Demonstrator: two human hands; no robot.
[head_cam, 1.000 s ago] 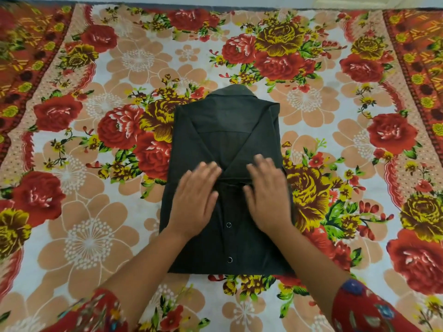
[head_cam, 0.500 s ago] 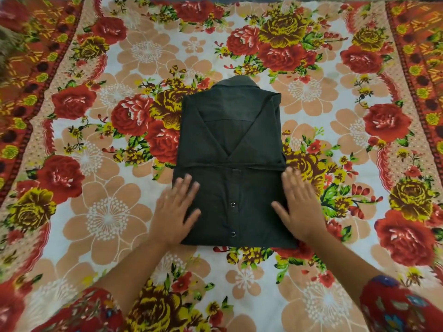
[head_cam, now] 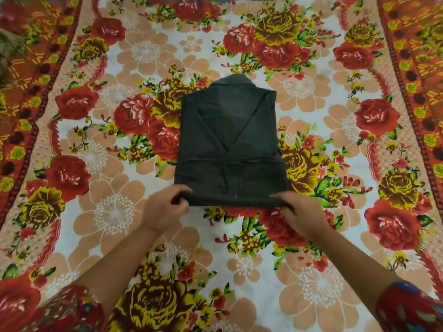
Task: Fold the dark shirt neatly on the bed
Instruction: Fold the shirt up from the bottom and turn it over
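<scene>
The dark shirt (head_cam: 230, 144) lies in the middle of the bed (head_cam: 115, 212), folded into a narrow rectangle with its collar at the far end and the sleeves crossed in a V on top. My left hand (head_cam: 165, 209) pinches the shirt's near left corner. My right hand (head_cam: 297, 212) pinches the near right corner. The near edge is lifted slightly off the sheet and rolled between my fingers.
A floral bedsheet in red, yellow and peach covers the whole bed, with red patterned borders at the left (head_cam: 21, 92) and right (head_cam: 422, 68). A brownish object (head_cam: 6, 51) shows at the far left edge.
My hands slid from pressing flat on the middle of the shirt out to its sides, then down to the near corners, which they now pinch. The near edge has risen off the sheet.
</scene>
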